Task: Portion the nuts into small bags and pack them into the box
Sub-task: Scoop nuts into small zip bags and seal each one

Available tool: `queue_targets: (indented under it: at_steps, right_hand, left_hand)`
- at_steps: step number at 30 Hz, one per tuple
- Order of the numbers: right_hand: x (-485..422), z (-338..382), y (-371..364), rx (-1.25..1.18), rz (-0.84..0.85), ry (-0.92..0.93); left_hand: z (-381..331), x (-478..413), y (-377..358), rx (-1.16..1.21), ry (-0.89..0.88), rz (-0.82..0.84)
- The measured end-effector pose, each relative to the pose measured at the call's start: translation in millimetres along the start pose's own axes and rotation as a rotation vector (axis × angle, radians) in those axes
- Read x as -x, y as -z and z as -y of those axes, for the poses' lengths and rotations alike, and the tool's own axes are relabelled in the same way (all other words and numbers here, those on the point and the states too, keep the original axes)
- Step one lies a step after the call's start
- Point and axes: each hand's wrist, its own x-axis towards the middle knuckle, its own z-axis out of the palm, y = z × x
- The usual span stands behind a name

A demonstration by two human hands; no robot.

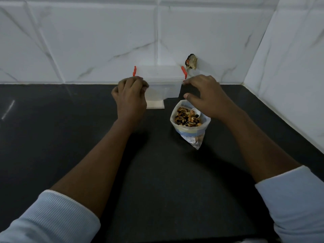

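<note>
Both forearms reach forward. The left hand (130, 97) curls its fingers round the box (163, 79); the right hand (206, 97) arches, thumb spread.

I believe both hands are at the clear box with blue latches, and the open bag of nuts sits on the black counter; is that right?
Not quite: in the head view the latches on the clear box are red, not blue. The rest holds.

My left hand (130, 95) is gripping one end of the box (163, 81); my right hand (205, 97) is touching the other. The nut bag (190, 133) is sitting just beneath my right hand.
</note>
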Motion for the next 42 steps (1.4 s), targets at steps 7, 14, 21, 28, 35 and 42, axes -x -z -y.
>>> queue_targets:
  at_steps: [7, 14, 21, 28, 35, 42]
  right_hand:
    - [0.7, 20.2, -5.4, -0.626, 0.076, -0.188]
    - [3.3, 29.2, -6.8, -0.896, 0.026, -0.304]
    - [1.2, 31.3, -10.8, -0.984, -0.029, -0.39]
    - [3.8, 37.1, -14.9, -0.746, -0.17, -0.291]
    - [4.4, 40.1, -18.3, -0.385, -0.15, -0.03]
    - [6.8, 44.0, -22.0, -0.421, -0.139, -0.025]
  left_hand:
    - [-30.2, -4.3, 5.4, 0.662, 0.036, 0.061]
    - [-28.9, -7.8, 14.3, 0.935, 0.373, 0.067]
    - [-26.6, -6.4, 10.0, 0.988, 0.512, 0.078]
    - [-56.8, 7.5, 9.8, 0.75, 0.221, 0.037]
    - [-79.1, 6.0, 5.5, 1.189, 0.565, 0.206]
    - [-68.3, 6.1, 14.0, 1.425, 0.733, 0.254]
